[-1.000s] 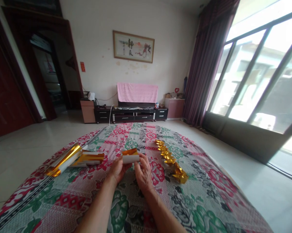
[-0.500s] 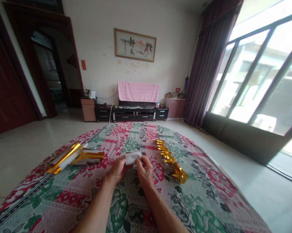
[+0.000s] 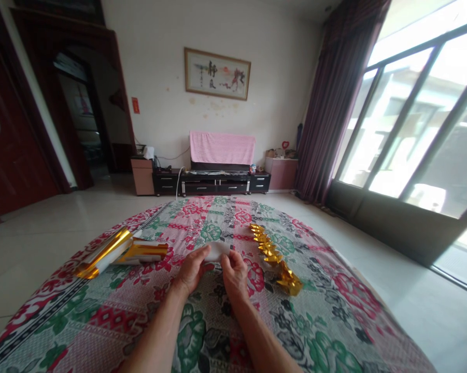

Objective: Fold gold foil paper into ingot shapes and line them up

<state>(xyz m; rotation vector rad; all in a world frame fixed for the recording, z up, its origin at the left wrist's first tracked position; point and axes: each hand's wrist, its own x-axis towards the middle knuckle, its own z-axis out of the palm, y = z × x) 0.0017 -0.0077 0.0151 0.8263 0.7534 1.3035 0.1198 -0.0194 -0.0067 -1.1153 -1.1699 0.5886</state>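
Note:
Between my two hands is a small piece of paper (image 3: 218, 252), its pale grey-white side toward me. My left hand (image 3: 194, 267) pinches its left end, thumb on top. At the right end, the thumb and fingers of my right hand (image 3: 235, 269) close on it. To the left lie curled sheets of gold foil paper (image 3: 142, 251) with white backs, next to a rolled gold sheet (image 3: 104, 254). A row of folded gold foil pieces (image 3: 272, 254) runs along the cloth to the right of my right hand.
A flowered cloth (image 3: 140, 321) covers the rounded surface under my hands. Beyond it stand a low black TV cabinet (image 3: 215, 186) and a screen draped with a pink towel (image 3: 222, 147). A purple curtain (image 3: 314, 124) and large windows are on the right.
My left thumb has slid further over the paper's left part, and the paper now looks bowed and flatter. Both hands have shifted slightly right. The gold pieces lie as before.

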